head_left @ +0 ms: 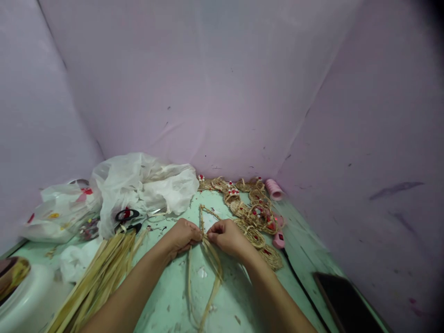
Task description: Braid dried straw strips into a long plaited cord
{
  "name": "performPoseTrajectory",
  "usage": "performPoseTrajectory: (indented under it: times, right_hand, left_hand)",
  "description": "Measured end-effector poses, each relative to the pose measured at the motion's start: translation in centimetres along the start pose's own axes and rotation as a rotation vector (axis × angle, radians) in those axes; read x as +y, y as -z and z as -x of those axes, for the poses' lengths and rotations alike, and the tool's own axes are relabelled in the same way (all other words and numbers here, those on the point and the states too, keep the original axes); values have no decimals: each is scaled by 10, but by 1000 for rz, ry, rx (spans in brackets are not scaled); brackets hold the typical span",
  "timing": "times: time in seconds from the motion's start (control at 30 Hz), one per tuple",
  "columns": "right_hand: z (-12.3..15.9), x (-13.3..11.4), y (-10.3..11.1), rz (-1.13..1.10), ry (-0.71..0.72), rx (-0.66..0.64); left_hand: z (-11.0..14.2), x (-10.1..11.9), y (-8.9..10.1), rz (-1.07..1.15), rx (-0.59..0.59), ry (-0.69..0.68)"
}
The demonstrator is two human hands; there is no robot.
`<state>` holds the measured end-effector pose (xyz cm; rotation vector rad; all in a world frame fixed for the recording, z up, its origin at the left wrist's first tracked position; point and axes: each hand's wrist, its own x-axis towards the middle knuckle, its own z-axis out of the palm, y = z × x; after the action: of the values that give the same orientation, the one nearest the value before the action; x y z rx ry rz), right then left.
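Note:
My left hand point(182, 237) and my right hand point(227, 237) meet over the pale green table point(229, 305), both pinched closed on a braid of tan straw strips point(205, 231). The woven end of the braid runs away from me to about the table's middle. Its loose strands point(208, 286) trail back toward me between my forearms. Right of my right hand lies a pile of finished woven straw pieces point(255, 215) with red and white beads.
A bundle of straw strips point(100, 277) lies at the left, with black-handled scissors point(126, 217) and crumpled white plastic bags point(145, 185) behind it. A pink thread spool point(274, 188) sits at the back right. A dark phone point(347, 300) lies near right. Pink walls enclose the table.

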<state>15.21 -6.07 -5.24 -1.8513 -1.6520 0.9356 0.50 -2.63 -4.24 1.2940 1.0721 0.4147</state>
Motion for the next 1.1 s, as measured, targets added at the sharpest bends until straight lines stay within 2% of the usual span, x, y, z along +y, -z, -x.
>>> performPoseTrajectory:
  times: [0.17,0.3,0.4,0.63,0.9,1.0,1.1]
  right_hand:
    - [2,-11,1,176,-3,30]
    - [8,-23,-1,193,-19,32]
    - [12,-28,-5,157,-38,8]
    - [12,-18,-6,-12,-5,-109]
    - [11,-17,-1,-306,-101,-227]
    - [9,-19,4,-340,-103,-165]
    - [10,-25,11,-478,-226,-36]
  left_hand:
    - [-2,-2,-1,-39,33,-24]
    - [-2,-3,-4,-64,84,15]
    - [-2,-3,-4,-78,68,-8]
    - [-1,-3,6,-105,-91,-27]
    - [-7,-8,12,-16,-80,-43]
    - [-6,-7,12,11,-54,-25]
    - [-4,-5,11,52,-38,-15]
